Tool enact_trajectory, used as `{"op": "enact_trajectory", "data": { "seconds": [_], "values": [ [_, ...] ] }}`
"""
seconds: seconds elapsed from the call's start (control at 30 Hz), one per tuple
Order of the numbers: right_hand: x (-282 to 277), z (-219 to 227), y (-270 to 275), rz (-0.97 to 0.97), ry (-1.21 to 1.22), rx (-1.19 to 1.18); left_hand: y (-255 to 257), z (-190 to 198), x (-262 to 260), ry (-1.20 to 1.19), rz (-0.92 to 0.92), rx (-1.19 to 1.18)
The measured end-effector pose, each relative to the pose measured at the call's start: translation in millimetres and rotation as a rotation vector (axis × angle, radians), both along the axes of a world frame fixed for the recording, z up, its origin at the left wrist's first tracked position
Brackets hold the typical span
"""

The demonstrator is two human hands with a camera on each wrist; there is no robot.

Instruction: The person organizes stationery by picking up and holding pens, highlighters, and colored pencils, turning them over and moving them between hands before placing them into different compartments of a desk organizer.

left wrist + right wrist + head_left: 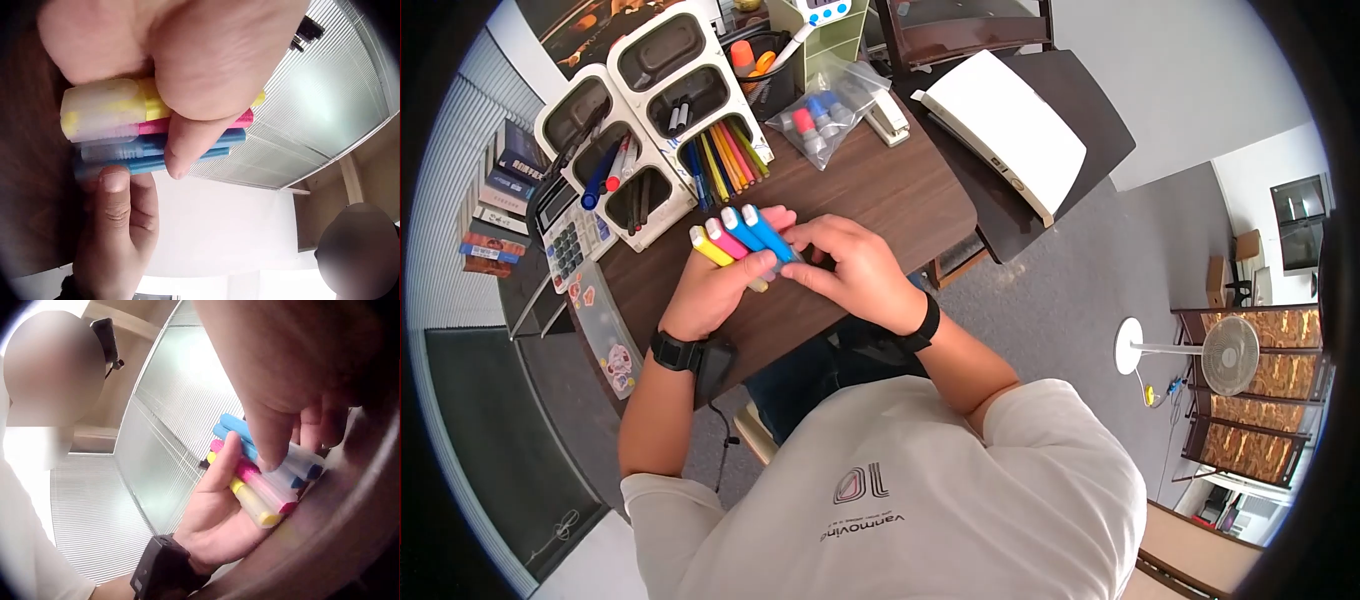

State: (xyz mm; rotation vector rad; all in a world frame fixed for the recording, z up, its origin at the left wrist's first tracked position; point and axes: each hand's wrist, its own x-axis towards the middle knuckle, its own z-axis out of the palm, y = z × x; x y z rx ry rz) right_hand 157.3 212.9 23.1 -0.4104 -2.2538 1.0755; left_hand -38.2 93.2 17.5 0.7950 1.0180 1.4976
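Side by side, a yellow marker (711,247), a pink marker (725,238) and two blue markers (768,234) lie across the left hand (712,290), whose thumb presses over them. The right hand (855,268) pinches the outermost blue marker near its clear cap. In the left wrist view the right thumb (115,206) touches that blue marker, and the caps of the yellow marker (103,111) and the others point left. In the right wrist view the right hand (300,369) reaches down onto the blue markers (240,429), with the left hand (215,519) beneath.
On the wooden desk (900,195) stand a white organizer (628,120) with pens and pencils, a black pen cup (772,88), a plastic bag (828,112) of bottles and a white stapler (888,118). A calculator (572,240) and a stickered clear case (605,330) lie at the left edge.
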Motion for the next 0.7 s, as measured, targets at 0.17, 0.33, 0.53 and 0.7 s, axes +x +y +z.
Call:
{"op": "enact_trajectory", "data": {
  "seconds": [0.17, 0.33, 0.53, 0.7],
  "values": [
    [-2, 0, 0, 0.015, 0.027, 0.027, -2, -1, 3, 0.084, -0.140, 0.023],
    [7, -8, 11, 0.005, 0.209, -0.385, 4, -5, 6, -0.110, -0.138, 0.108],
    [9, -6, 8, 0.017, 0.362, -0.834, 4, 5, 6, -0.222, -0.065, -0.066],
    [11, -10, 8, 0.059, 0.299, -0.786, -3, 4, 1, -0.030, 0.048, 0.028]
  ]
}}
